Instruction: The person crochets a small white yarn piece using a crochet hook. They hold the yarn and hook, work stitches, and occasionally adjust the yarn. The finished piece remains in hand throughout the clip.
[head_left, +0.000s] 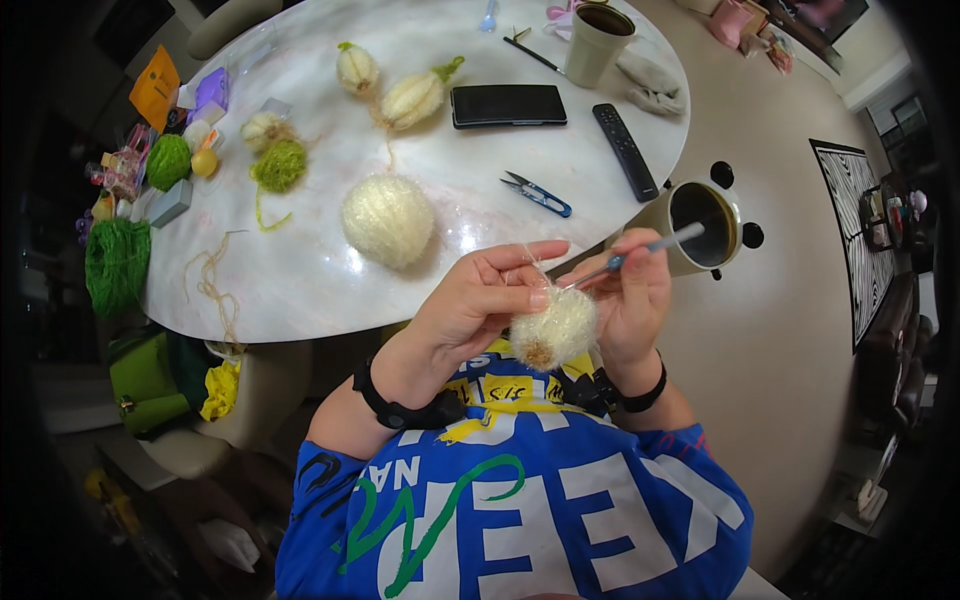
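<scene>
Between the thumb and fingers of my left hand (487, 296) is a fuzzy cream crocheted piece (559, 330) with a tan patch at its lower end. A strand of cream yarn runs over my raised left index finger. My right hand (634, 292) grips a crochet hook (619, 261) with a blue handle; its metal tip meets the top edge of the piece. Beyond my left hand, a ball of cream yarn (388, 221) rests on the marbled table (300, 285). Blue thread snips (536, 193) lie farther back.
Two stuffed cream crocheted pieces (412, 100) with green tips lie near a black phone (508, 105) and a remote control (625, 152). Green yarn (279, 165) and tan thread (217, 285) are at left. A bin (679, 225) stands beside the table edge, close to my right hand.
</scene>
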